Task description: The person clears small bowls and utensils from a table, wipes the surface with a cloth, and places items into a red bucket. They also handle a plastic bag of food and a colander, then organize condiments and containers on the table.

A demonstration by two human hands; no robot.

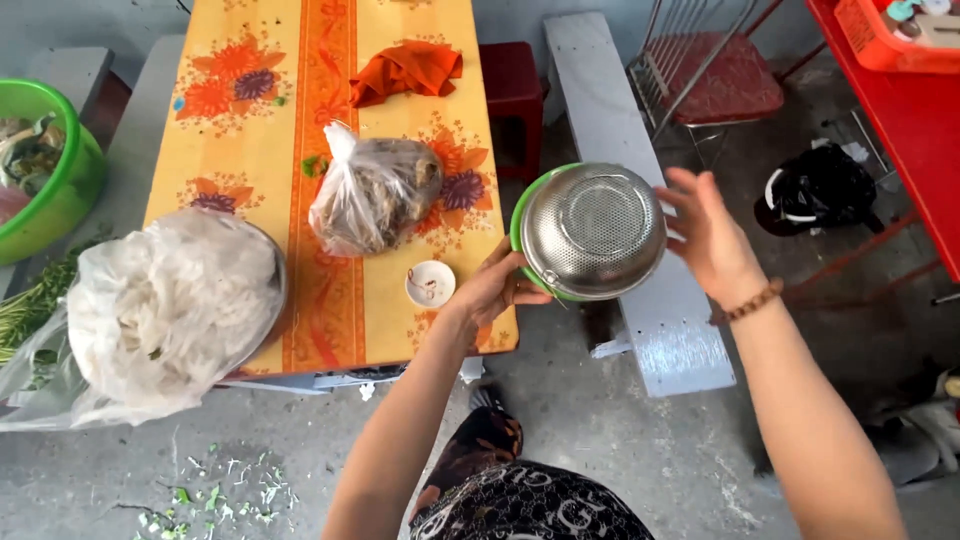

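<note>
Grey concrete floor (600,440) runs under a table (250,130) covered in a yellow and orange flowered cloth, with green scraps (220,495) scattered on the floor at near left. Just right of the table's near right corner, the left hand (495,288) holds a steel colander (594,230) up in the air, bottom toward the camera, with a green bowl (520,215) nested behind it so only a green rim shows. The left fingers are clamped on the colander's lower left edge, thumb on the near side. The right hand (710,240) is at the colander's right edge with fingers spread apart; whether it touches the rim cannot be told. A bead bracelet (752,300) circles that wrist.

On the table, a small white dish (430,284) lies just left of the left hand. Beyond it sits a knotted clear bag (375,190), and an orange rag (405,70) lies at the far end. A large basin lined with white plastic (170,300) overhangs the near left corner. A pale bench (620,120) stands under the colander, a metal chair (720,75) farther right, a green tub (50,170) at far left.
</note>
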